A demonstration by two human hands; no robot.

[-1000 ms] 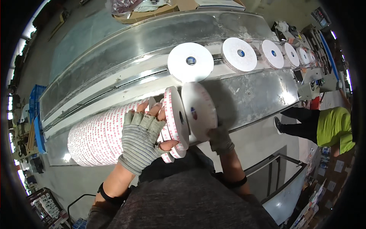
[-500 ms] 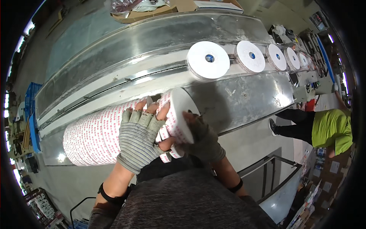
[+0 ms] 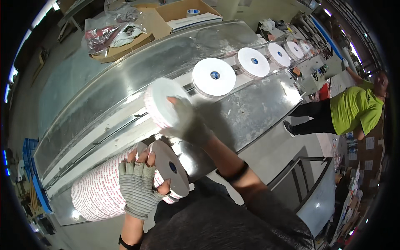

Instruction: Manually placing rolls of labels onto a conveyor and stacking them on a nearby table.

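Observation:
A long row of tape rolls (image 3: 98, 187), white with red print round their rims, lies on its side along the near left of the metal table. My left hand (image 3: 139, 183), in a grey fingerless glove, grips the right end of this row, its thumb and fingers against the rim of the grey-faced end roll (image 3: 168, 166). Farther out, my gloved right hand (image 3: 191, 123), smeared by motion, holds a tilted white tape roll (image 3: 160, 98) above the table's slotted track. Its hidden fingers are behind or under the roll. Just right of it, another white tape roll (image 3: 223, 75) lies flat on the track.
More flat rolls (image 3: 256, 62) continue along the track to the right. Beyond the metal table (image 3: 246, 108) are an open cardboard box (image 3: 187, 25) and plastic bags (image 3: 102, 37). A person in a yellow-green shirt (image 3: 354, 108) stands at right. A dark-framed panel (image 3: 300, 187) stands nearby.
My right hand has lifted a tape roll off the row's end and carried it outward over the track. My left hand stays at the row. The view has shifted.

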